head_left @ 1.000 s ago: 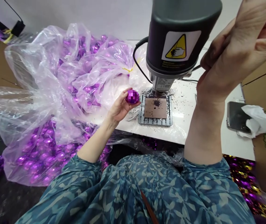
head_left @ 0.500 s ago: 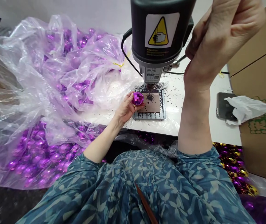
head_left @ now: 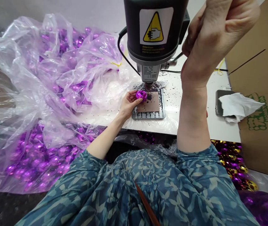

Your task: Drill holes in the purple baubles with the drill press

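Between the thumb and fingers of my left hand (head_left: 129, 105) is a purple mirrored ball (head_left: 141, 95). It is held over the left part of a brown board (head_left: 151, 105), which lies on the slotted metal base (head_left: 148, 116) of a bench drill press (head_left: 156, 34). The drill's chuck (head_left: 148, 84) hangs just above and behind the ball; the bit's tip is hard to make out. Raised at the upper right, my right hand (head_left: 215, 40) is closed round the end of the drill's feed lever (head_left: 178, 56). Dark shavings lie on the board and around the base.
Clear plastic bags full of purple mirrored balls (head_left: 42, 153) fill the left side. On the white table (head_left: 171, 125), a dark phone-like device (head_left: 220, 97) lies partly under a crumpled white tissue (head_left: 239, 105). A cardboard box (head_left: 253, 75) stands at the right, near gold and purple balls (head_left: 232, 163).
My left hand has brought the ball slightly right and up, closer beneath the chuck, and turned it in the fingers. My right hand keeps its grip on the lever; the view has shifted slightly.
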The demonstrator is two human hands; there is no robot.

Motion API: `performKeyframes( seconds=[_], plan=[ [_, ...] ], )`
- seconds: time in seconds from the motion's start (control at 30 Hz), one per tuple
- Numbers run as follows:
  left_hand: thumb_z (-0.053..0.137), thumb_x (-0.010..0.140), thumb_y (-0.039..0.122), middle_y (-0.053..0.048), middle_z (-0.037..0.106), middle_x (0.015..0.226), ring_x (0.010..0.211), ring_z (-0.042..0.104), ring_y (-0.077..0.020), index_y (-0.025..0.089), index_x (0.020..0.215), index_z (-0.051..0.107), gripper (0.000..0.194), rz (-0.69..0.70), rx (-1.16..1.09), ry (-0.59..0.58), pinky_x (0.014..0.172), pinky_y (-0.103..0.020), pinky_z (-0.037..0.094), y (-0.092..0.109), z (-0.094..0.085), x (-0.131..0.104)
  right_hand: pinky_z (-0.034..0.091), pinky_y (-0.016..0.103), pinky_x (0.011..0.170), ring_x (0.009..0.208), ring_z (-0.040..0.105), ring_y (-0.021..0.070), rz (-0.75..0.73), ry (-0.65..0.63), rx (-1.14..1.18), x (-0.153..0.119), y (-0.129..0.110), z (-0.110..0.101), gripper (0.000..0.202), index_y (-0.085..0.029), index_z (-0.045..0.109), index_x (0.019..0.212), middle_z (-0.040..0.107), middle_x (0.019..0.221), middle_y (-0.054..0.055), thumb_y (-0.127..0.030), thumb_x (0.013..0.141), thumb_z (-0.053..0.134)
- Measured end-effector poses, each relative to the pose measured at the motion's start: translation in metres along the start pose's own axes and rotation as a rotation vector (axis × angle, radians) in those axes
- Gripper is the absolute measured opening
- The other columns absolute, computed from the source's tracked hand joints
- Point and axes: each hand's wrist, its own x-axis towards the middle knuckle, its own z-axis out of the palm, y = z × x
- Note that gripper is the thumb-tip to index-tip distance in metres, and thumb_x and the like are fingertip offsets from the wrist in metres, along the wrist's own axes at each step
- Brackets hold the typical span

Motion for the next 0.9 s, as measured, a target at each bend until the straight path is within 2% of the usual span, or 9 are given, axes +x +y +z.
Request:
performKeyframes(
  seconds=[0.1, 0.17, 0.33, 0.43, 0.5, 0.63, 0.73, 0.9],
  plan=[
    [0.108, 0.069, 0.068, -0.009, 0.085, 0.124, 0.122, 0.083, -0.0303, 0.028, 0.127, 0.068, 0.081, 0.040, 0.000, -0.040, 0.116, -0.054, 0.065, -0.007, 0.001, 0.004, 0.025, 0.016, 0.054, 0.041, 0.026, -0.0017, 0.059, -0.132, -0.040, 0.001, -0.011, -0.009, 0.037, -0.026, 0.029, 0.073, 0.019, 0.050, -0.010, -0.013, 0.105, 0.039],
    [0.110, 0.067, 0.066, -0.009, 0.085, 0.127, 0.123, 0.083, -0.0303, 0.028, 0.126, 0.069, 0.081, 0.063, 0.009, -0.052, 0.114, -0.052, 0.068, -0.009, 0.002, 0.005, 0.024, 0.017, 0.054, 0.041, 0.031, -0.0008, 0.090, -0.188, -0.065, 0.001, -0.018, -0.014, 0.036, -0.026, 0.031, 0.072, 0.022, 0.049, -0.009, -0.012, 0.104, 0.039],
    [0.108, 0.074, 0.062, -0.011, 0.083, 0.135, 0.128, 0.081, -0.0300, 0.027, 0.131, 0.068, 0.078, 0.112, 0.094, -0.118, 0.115, -0.049, 0.068, -0.016, 0.002, 0.009, 0.019, 0.018, 0.052, 0.039, 0.027, -0.0008, 0.099, -0.213, -0.082, 0.002, -0.023, -0.013, 0.039, -0.026, 0.030, 0.067, 0.020, 0.046, -0.009, -0.012, 0.104, 0.036],
    [0.105, 0.081, 0.059, -0.011, 0.081, 0.135, 0.127, 0.081, -0.0295, 0.026, 0.134, 0.066, 0.074, 0.191, 0.204, -0.160, 0.115, -0.049, 0.069, -0.021, 0.003, 0.009, 0.022, 0.016, 0.053, 0.040, 0.028, -0.0024, 0.091, -0.212, -0.085, 0.001, -0.023, -0.012, 0.046, -0.025, 0.024, 0.061, 0.021, 0.047, -0.007, -0.013, 0.104, 0.038],
    [0.100, 0.088, 0.057, -0.011, 0.080, 0.136, 0.128, 0.081, -0.0298, 0.026, 0.138, 0.065, 0.069, 0.268, 0.288, -0.189, 0.116, -0.050, 0.068, -0.024, 0.005, 0.007, 0.025, 0.015, 0.054, 0.040, 0.029, -0.0028, 0.088, -0.207, -0.087, 0.001, -0.023, -0.013, 0.046, -0.024, 0.025, 0.060, 0.022, 0.047, -0.007, -0.013, 0.103, 0.037],
    [0.088, 0.101, 0.056, -0.014, 0.073, 0.153, 0.146, 0.073, -0.0329, 0.029, 0.150, 0.060, 0.062, 0.415, 0.370, -0.243, 0.125, -0.054, 0.063, -0.024, 0.011, 0.001, 0.027, 0.015, 0.053, 0.039, 0.028, -0.0024, 0.079, -0.209, -0.078, -0.003, -0.027, -0.014, 0.045, -0.024, 0.028, 0.060, 0.021, 0.047, -0.007, -0.013, 0.103, 0.037],
    [0.088, 0.101, 0.059, -0.015, 0.069, 0.162, 0.156, 0.067, -0.0335, 0.031, 0.149, 0.060, 0.062, 0.399, 0.365, -0.225, 0.131, -0.057, 0.058, -0.024, 0.016, -0.003, 0.025, 0.015, 0.053, 0.040, 0.028, -0.0025, 0.062, -0.216, -0.068, -0.005, -0.028, -0.014, 0.044, -0.024, 0.028, 0.060, 0.020, 0.049, -0.006, -0.014, 0.102, 0.037],
    [0.088, 0.100, 0.065, -0.011, 0.079, 0.141, 0.137, 0.077, -0.0318, 0.030, 0.143, 0.065, 0.060, 0.328, 0.349, -0.140, 0.122, -0.057, 0.063, -0.025, 0.021, -0.003, 0.027, 0.013, 0.058, 0.044, 0.031, -0.0050, 0.030, -0.226, -0.070, -0.005, -0.027, -0.017, 0.043, -0.022, 0.025, 0.063, 0.023, 0.050, -0.007, -0.014, 0.102, 0.040]
  ],
)
